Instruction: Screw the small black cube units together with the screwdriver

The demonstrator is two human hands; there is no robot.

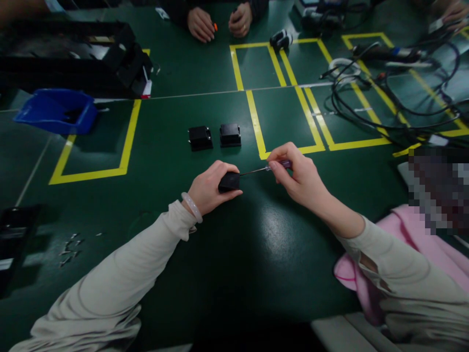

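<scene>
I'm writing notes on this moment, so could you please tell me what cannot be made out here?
In the head view:
Black block: palm side hidden by the left hand.
Screwdriver: handle partly covered by the right hand; tip too small to make out.
Blue bin: contents too blurred and dark.
Pink cloth: cut off by the right edge.

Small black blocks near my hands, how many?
3: one held block in the left hand; a left block and a right block on the table beyond.

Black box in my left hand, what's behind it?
Behind the black box, two other black boxes sit on the green table. Your left hand and the box hide anything immediately behind them.
</scene>
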